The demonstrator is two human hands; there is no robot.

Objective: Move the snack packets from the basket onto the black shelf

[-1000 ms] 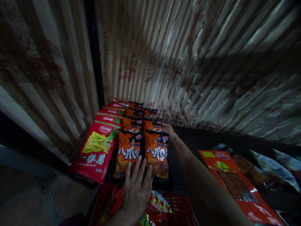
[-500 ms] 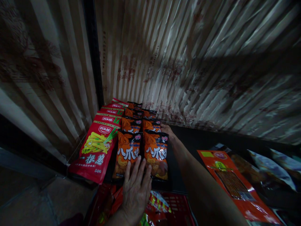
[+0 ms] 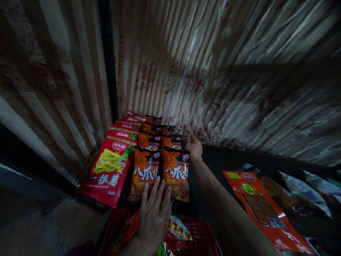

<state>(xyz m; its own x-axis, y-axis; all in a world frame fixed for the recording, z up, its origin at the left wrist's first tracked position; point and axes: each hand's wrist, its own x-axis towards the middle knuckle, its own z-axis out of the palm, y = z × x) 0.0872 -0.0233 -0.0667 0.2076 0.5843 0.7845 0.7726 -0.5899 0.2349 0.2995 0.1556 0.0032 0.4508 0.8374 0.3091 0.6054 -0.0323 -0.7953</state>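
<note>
Two rows of orange and black snack bags stand on a dark shelf, with the front left bag (image 3: 144, 170) and the front right bag (image 3: 174, 170) side by side. My left hand (image 3: 156, 209) lies with fingers spread against the lower fronts of these two bags. Just right of the rear part of the right row is my right hand (image 3: 194, 146), its fingers curled; whether it holds anything is hidden. Left of the orange bags, red snack bags (image 3: 108, 170) lean in an overlapping row.
Below the shelf edge, a red basket (image 3: 199, 231) holds colourful packets. An orange-red packet (image 3: 261, 202) and several other packets (image 3: 306, 190) lie at the right. Pleated curtain (image 3: 213, 71) hangs behind; a dark post (image 3: 108, 60) rises at the left corner.
My right hand has moved slightly right, away from the right row's side, and its fingers look more curled. The right row's bags have shifted slightly left. My left hand has stayed against the front bags.
</note>
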